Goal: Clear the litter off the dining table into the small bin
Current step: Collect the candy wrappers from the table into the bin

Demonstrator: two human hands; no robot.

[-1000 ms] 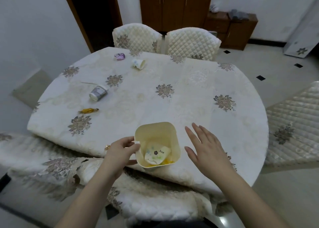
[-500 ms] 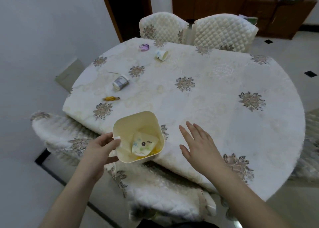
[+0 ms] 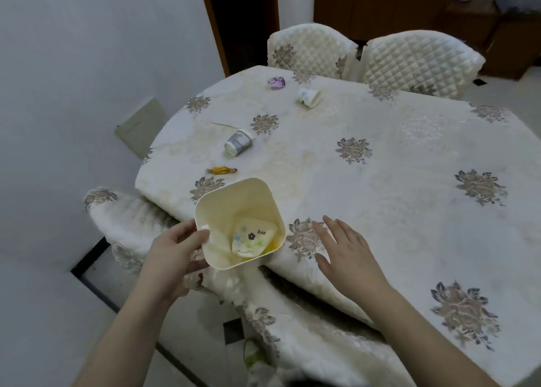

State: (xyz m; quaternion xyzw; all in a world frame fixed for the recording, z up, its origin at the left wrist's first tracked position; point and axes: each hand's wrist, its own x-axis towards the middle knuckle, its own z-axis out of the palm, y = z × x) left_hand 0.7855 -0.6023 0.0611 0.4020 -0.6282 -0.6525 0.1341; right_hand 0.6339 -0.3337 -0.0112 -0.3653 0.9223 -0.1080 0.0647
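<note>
Legible text: none.

1. Crumpled wrapper (image 3: 251, 238), lying inside the small bin (image 3: 205, 211) that the left hand's (image 3: 172, 252) grip is holding by its rim: it is showing a flower print and a short dark mark beside it, possibly lettering, too small to read.
2. Grey-printed cup (image 3: 238, 142), lying on its side on the surface (image 3: 409, 211) well beyond the grip: its printing is appearing only as a blur.
3. White cup (image 3: 308, 97), lying farther out from the grip: it is carrying a bluish pattern, with no characters that can be made out.
4. Purple wrapper (image 3: 276, 82), farthest from the grip: any printing is staying unreadable.
</note>
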